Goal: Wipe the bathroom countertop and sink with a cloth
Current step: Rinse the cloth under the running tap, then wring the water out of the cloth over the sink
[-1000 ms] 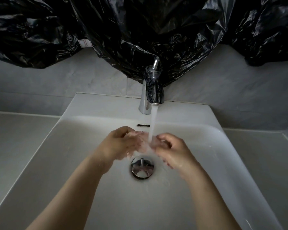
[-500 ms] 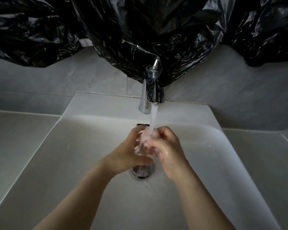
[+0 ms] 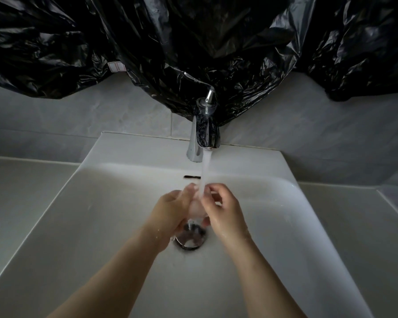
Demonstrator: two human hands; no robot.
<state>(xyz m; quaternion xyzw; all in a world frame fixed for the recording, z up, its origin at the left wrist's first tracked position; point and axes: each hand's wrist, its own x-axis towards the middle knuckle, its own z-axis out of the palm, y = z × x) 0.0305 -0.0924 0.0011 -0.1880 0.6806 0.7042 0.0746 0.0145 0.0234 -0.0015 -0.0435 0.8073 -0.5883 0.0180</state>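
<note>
Table, 9 o'clock: pale flat countertop (image 3: pixel 21 191) left of the basin, bare; no cloth on it.
Left hand (image 3: pixel 170 210): just left of centre, over the drain, fingers (image 3: pixel 190 189) curled inward around a small pale wad under the water.
Pale wad (image 3: pixel 197 206): pinkish-white, wet, blurred; whether it is a folded cloth, soap or foam cannot be told. If it is the cloth, the task's thing sits pressed between both palms at centre.
Water stream (image 3: pixel 206 171): falls from the chrome single-lever tap (image 3: pixel 205 131) at 12 o'clock straight onto the wad.
Right hand (image 3: pixel 223 210): just right of centre, fingers (image 3: pixel 213 188) bent and closed against the same wad, touching the left hand.
Drain (image 3: pixel 191 237): round chrome plug, directly below the hands.
Sink (image 3: pixel 296 226): white rectangular ceramic basin, droplets on its right slope.
Stage: judged as wetting or rinsing; wiping not yet begun.
Risk: the full stream striking the knuckles may splash over the rim onto the table, making more to wipe; a slippery wad could slide from the grip onto the drain.
Room: grey tiled wall (image 3: pixel 308 134) behind; crinkled black plastic sheeting (image 3: pixel 216 42) hangs across 10 to 2 o'clock, its lowest fold touching the tap lever. Dim light.
Table, 3 o'clock: same pale countertop, bare.
</note>
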